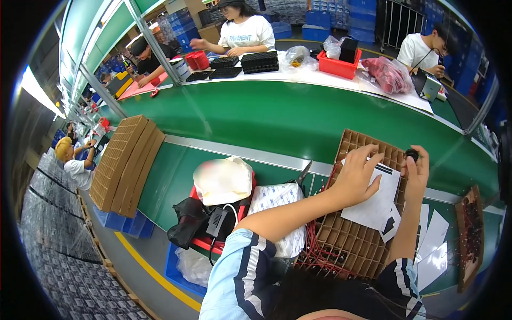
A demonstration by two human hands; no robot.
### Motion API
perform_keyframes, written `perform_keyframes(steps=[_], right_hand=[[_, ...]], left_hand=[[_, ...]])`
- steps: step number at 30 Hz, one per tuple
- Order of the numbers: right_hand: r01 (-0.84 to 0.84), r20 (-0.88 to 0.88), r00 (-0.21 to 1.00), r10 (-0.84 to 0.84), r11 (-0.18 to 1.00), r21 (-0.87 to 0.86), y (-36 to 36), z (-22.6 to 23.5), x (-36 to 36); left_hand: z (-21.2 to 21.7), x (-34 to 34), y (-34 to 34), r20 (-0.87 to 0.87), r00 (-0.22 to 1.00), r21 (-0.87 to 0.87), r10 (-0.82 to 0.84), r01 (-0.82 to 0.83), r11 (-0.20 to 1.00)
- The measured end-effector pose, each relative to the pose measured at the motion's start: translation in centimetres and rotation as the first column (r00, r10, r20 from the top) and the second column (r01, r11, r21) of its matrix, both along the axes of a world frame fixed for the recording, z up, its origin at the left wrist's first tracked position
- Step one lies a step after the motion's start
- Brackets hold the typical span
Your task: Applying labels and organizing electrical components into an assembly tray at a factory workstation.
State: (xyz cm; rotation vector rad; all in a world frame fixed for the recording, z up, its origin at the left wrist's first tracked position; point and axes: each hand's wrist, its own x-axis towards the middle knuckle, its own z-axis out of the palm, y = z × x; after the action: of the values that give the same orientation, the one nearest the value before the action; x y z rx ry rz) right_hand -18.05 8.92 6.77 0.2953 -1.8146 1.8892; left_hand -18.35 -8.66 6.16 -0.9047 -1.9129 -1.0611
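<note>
My left hand point(354, 178) hovers over the upper part of a white sheet point(368, 205), its fingers curved and apart with nothing seen between them. Near the sheet's top edge lie thin black strips point(383, 169). To the right, my right hand point(417, 168) pinches a small round black part point(412, 154) between thumb and fingers. The sheet rests on a brown cardboard divider tray point(349, 242) with many square cells. Red wires with small dark ends point(320, 256) gather along the tray's lower left. A smaller white piece with black patches point(392, 224) lies by the sheet's lower corner.
Left of the tray are a white printed packet point(277, 202), scissors point(305, 173) and a red bin point(202, 244). Stacked divider trays point(125, 165) stand farther left. A brown tray of wired parts point(471, 234) sits at right. Co-workers sit across the green conveyor belt point(256, 120).
</note>
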Motion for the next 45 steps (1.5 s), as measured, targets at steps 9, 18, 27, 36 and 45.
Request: perform_keyframes(steps=[9,18,27,36,45], right_hand=[[-0.040,0.100,0.994,0.040,0.999,0.002,0.9,0.3,0.1],[-0.412,0.298,0.889,0.347,0.891,0.193,-0.9,0.0,0.9],[-0.473,0.446,0.847,0.290,0.794,0.381,-2.7,-1.1,0.6],[-0.420,0.508,0.841,0.188,0.819,0.391,-2.3,-1.5,0.2],[-0.472,0.658,0.624,0.422,0.874,-0.112,-2.5,-2.7,2.4]], left_hand=[[-2.0,-0.7,0.4,0.758,0.329,0.211,-0.563,0.693,0.689],[-3.9,-2.8,1.2,0.466,-0.120,0.855,-0.877,0.316,0.411],[-4.0,-2.1,0.7,0.555,-0.217,0.823,-0.803,0.287,0.491],[-5.1,-3.6,0.3,0.418,-0.305,0.909,-0.856,0.151,0.390],[-5.2,-4.1,0.8,0.620,0.315,0.730,-0.719,0.105,0.675]])
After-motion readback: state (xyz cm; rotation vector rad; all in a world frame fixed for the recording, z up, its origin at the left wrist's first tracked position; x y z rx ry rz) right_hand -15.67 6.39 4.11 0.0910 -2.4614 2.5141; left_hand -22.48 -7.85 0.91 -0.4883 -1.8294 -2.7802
